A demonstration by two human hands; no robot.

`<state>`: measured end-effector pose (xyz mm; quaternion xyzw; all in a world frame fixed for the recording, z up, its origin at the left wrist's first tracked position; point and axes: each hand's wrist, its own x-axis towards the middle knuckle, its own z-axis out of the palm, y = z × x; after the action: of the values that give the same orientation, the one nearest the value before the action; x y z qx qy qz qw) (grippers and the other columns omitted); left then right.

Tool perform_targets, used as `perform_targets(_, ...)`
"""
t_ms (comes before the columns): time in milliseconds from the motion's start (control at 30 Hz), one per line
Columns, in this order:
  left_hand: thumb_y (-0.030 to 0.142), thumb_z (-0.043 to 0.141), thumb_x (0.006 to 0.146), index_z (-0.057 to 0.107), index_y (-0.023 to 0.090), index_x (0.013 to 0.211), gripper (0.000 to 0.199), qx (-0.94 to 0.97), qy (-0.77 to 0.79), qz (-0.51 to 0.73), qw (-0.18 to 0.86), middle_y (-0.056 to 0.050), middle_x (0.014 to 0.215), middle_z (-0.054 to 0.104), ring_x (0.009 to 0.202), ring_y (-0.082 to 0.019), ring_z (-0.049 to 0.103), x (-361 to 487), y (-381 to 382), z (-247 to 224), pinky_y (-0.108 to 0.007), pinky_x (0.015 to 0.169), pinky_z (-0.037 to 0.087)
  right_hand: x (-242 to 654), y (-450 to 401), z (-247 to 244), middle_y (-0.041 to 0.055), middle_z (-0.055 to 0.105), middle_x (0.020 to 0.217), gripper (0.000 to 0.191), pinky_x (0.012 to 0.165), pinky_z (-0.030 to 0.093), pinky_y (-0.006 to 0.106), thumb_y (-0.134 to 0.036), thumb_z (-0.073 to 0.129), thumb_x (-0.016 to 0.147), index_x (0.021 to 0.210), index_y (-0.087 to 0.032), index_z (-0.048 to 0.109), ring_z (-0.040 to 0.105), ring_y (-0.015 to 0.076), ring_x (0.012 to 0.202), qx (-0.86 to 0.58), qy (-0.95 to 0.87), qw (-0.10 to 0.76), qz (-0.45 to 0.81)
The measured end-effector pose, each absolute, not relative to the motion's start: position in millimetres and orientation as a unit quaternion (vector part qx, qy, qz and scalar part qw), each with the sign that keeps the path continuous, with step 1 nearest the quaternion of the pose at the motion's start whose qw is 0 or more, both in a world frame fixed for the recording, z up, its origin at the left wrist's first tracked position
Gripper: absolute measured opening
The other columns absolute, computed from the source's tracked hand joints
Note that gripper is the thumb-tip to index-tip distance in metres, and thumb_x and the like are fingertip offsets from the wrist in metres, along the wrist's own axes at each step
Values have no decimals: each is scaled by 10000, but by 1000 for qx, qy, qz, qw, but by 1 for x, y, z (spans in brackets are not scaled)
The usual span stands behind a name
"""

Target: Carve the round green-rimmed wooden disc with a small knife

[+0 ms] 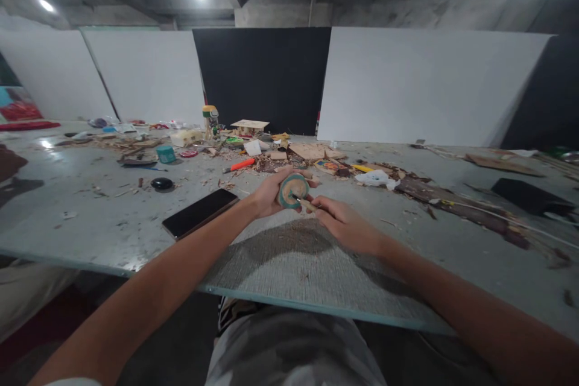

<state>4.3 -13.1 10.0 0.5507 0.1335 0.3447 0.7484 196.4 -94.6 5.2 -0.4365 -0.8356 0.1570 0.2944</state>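
A: In the head view, what do the 2 hands hold?

B: The left hand (270, 193) has its fingers wrapped around a round disc (299, 186), teal at the rim and tan on its face. The right hand (346, 223) has its fingers grasping the pale handle of a slim tool (308, 204), whose dark tip meets that face.

A: Where is the disc?

B: Above the tabletop (108, 217), in from the middle of the near edge, its face turned toward the camera.

A: What lies left of it?

B: A phone (199, 213), just beside the left forearm (181, 271). Farther from the near edge come a black oval object (161, 183) and then a teal tub (166, 154).

A: And toward the far edge?

B: An orange-handled tool (242, 164), wood scraps (312, 151) and a yellow-lidded jar (210, 120).

A: Toward the right edge?

B: A crumpled white bag (376, 178) near a long bark strip (446, 200), then a black object (531, 196); I cannot tell what it is.
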Motion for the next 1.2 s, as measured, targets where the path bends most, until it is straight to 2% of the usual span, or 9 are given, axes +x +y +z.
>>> perform_targets(200,502,330,905,644,117,1094,532,522,191,299,776,-181,1111,675,750,-247,683,2,-10,8,-305,450,526,194,-100,3,54,666,833,218,636,428,302,-260,397,933,971,-198,603,585,188,713,-431,-845,284,142)
perform_targets(367,387,361,833,621,86,1131,497,506,147,306,793,-212,1097,677,842,-298,686,-3,-4,6,-380,523,569,193,-101,2,62,686,862,292,628,404,296,-279,387,939,1117,-193,600,597,191,714,-447,-839,282,129)
perform_targets(500,307,407,869,589,130,1187,407,523,146,302,784,-178,1138,672,852,-269,689,-5,-3,5,-398,588,586,193,-99,0,70,689,861,348,599,382,287,-298,367,954,1203,-178,577,591,184,676,-461,-835,283,103)
perform_targets(733,343,494,904,577,161,1211,366,527,180,328,763,-137,1085,688,754,-213,689,-4,-8,9,-314,555,565,192,-100,0,107,703,963,382,658,410,294,-284,388,946,1255,-151,568,627,203,767,-453,-837,295,80)
perform_targets(867,343,490,914,553,161,1279,413,538,192,329,752,-133,1084,694,739,-181,680,-4,-10,11,-266,541,548,192,-101,1,73,701,838,383,582,377,281,-299,373,957,1260,-163,563,589,176,629,-455,-834,300,91)
perform_targets(933,343,464,914,572,137,1257,415,546,183,307,758,-140,1088,694,774,-192,681,-4,-9,10,-277,550,556,192,-100,1,68,700,816,385,575,373,281,-306,379,957,1262,-162,565,576,172,602,-461,-828,307,90)
perform_targets(1067,340,393,875,580,91,1243,482,550,122,257,785,-177,1076,694,875,-268,687,-5,-4,6,-361,583,580,192,-100,3,98,714,923,362,632,404,289,-287,408,941,1222,-163,602,615,191,699,-460,-819,336,71)
perform_targets(1200,352,435,886,528,156,1317,483,565,148,267,767,-144,1035,705,856,-262,699,-8,-3,6,-315,548,560,193,-100,4,71,710,794,395,566,394,283,-265,406,938,1276,-156,580,586,175,584,-477,-811,331,72)
